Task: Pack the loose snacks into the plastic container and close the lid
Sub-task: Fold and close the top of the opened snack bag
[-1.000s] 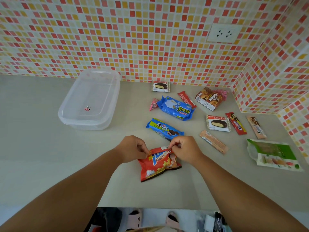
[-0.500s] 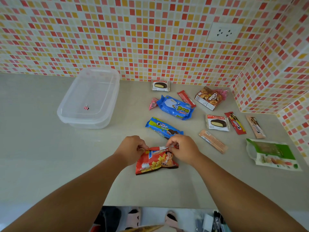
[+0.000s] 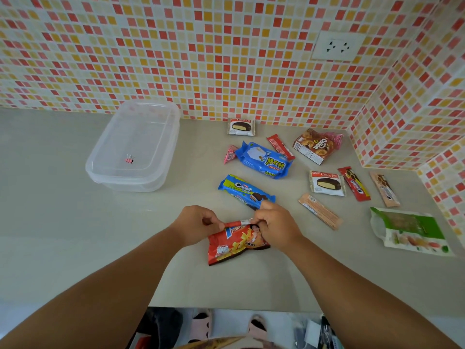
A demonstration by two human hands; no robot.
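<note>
A red potato-snack bag (image 3: 232,245) lies on the counter in front of me. My left hand (image 3: 195,222) and my right hand (image 3: 275,226) both pinch its top edge, which is rolled over into a narrow fold. The clear plastic container (image 3: 100,170) stands at the back left with its lid on top and a small pink binder clip (image 3: 129,159) showing on or in it. Loose snacks lie to the right: a blue Cream-O pack (image 3: 245,191), a blue wafer pack (image 3: 264,161), two choco pies (image 3: 241,127) (image 3: 327,183), a Collon box (image 3: 313,147), several slim bars.
A green and white pouch (image 3: 410,231) lies at the far right near the tiled side wall. A wall socket (image 3: 337,46) sits above the counter. The counter's front edge (image 3: 226,307) runs just below the red bag, with feet in slippers on the floor beyond.
Both hands stayed on the red bag and rolled its top edge down into a tighter fold; the bag has shifted slightly and looks more crumpled.
</note>
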